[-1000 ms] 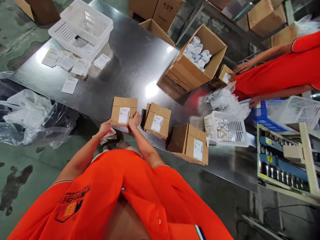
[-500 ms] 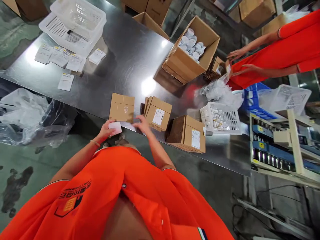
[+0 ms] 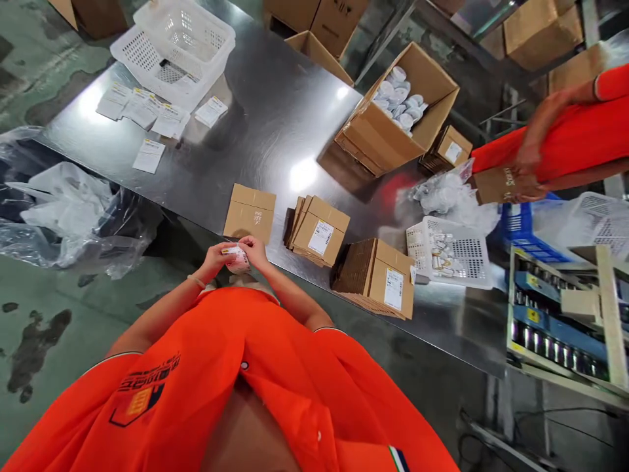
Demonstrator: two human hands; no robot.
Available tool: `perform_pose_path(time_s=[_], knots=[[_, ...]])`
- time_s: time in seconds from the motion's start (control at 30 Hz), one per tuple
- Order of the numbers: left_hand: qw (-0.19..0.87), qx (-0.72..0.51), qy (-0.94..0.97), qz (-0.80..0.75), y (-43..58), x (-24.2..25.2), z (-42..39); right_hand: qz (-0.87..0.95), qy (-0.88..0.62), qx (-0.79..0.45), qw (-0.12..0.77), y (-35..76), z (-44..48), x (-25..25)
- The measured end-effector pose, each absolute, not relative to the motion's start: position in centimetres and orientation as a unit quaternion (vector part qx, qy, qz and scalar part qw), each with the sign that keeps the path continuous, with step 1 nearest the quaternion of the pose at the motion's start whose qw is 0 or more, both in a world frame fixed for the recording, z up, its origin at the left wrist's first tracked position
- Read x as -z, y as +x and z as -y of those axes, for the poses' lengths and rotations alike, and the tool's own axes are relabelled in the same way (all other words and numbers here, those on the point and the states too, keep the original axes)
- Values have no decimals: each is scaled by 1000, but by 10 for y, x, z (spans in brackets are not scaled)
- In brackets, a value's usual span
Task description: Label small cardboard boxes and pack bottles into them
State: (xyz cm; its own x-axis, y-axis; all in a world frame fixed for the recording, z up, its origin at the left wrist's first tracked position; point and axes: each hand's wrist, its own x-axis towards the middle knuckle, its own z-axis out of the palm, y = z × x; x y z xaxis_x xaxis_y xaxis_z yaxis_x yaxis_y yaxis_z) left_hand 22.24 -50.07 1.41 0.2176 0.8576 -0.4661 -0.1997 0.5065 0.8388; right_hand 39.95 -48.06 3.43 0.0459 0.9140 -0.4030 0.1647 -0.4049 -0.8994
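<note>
My left hand (image 3: 215,261) is closed around a small printed label sheet (image 3: 238,261), perhaps a stack of them, held at the table's front edge. The fingers of my right hand (image 3: 256,254) pinch the upper right edge of the same label sheet. Just beyond both hands lies a flat cardboard box (image 3: 249,215) with small print and no label on its visible side. To its right leans a short stack of folded cardboard boxes (image 3: 332,219), the front one bearing a white label. A thicker row of labelled boxes (image 3: 368,269) stands farther right.
On the steel table (image 3: 265,118), several label stacks (image 3: 170,121) lie near white baskets (image 3: 191,39). An open carton (image 3: 383,144) holds white round pieces. A white basket (image 3: 472,252) of small items stands right. A co-worker's hand (image 3: 528,174) holds a cardboard piece.
My right hand has left the boxes' side and come to the label sheet in my left hand. The view has shifted slightly. The co-worker has lifted a cardboard piece away from the table.
</note>
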Motion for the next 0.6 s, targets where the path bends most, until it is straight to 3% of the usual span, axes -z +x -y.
perform_pose_path(time_s=[0.17, 0.33, 0.6], knots=[[693, -336, 344, -537, 239, -11, 474, 412, -670, -535, 308, 410, 476, -31], [703, -302, 333, -552, 251, 6, 461, 473, -708, -441, 283, 428, 470, -29], [774, -210, 240, -547, 271, 34, 491, 511, -771, -311, 219, 465, 360, -23]])
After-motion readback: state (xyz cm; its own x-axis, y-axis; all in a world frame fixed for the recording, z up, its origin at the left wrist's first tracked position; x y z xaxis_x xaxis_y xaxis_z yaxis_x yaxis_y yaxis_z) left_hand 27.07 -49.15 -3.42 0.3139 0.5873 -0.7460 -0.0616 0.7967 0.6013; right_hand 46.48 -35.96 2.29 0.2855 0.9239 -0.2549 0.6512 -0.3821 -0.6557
